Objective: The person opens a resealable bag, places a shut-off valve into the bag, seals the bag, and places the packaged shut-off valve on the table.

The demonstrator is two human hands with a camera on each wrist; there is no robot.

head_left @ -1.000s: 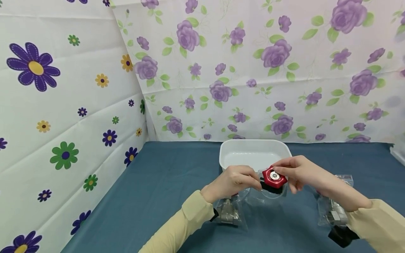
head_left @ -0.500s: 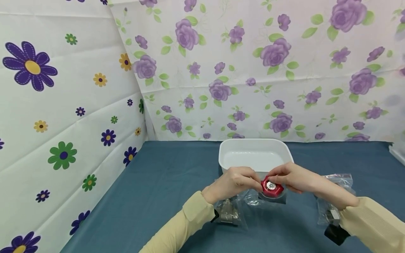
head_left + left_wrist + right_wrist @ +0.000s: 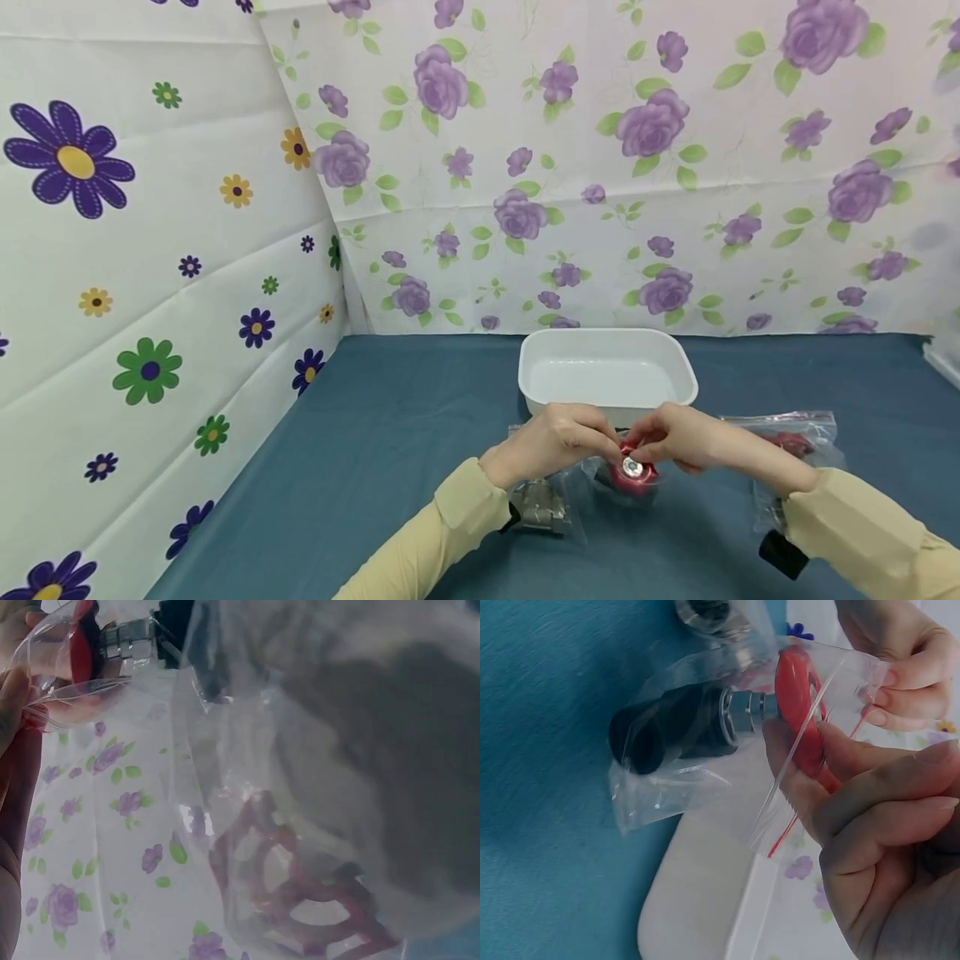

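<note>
A valve with a red handwheel [image 3: 632, 478] sits partly inside a clear zip bag in the head view. Its black body [image 3: 682, 724] lies in the bag [image 3: 634, 806] in the right wrist view, where the wheel is at the bag's mouth. My left hand [image 3: 555, 442] pinches the edge of that bag. My right hand [image 3: 686, 437] pinches the handwheel between thumb and fingers. Under my left forearm lies a second bagged metal valve [image 3: 542, 507]. Close to the left wrist camera, a pierced red handwheel [image 3: 289, 896] shows blurred through plastic.
A white tray [image 3: 607, 373] stands just behind my hands, near the floral back curtain [image 3: 480, 167]. At the right, another zip bag [image 3: 817, 429] with a red-wheeled item lies partly beneath my right forearm. Blue cloth [image 3: 420, 400] covers the table.
My right hand has moved left and down with the valve, lowering it into the bag toward my left hand. The left hand has stayed nearly in place.
</note>
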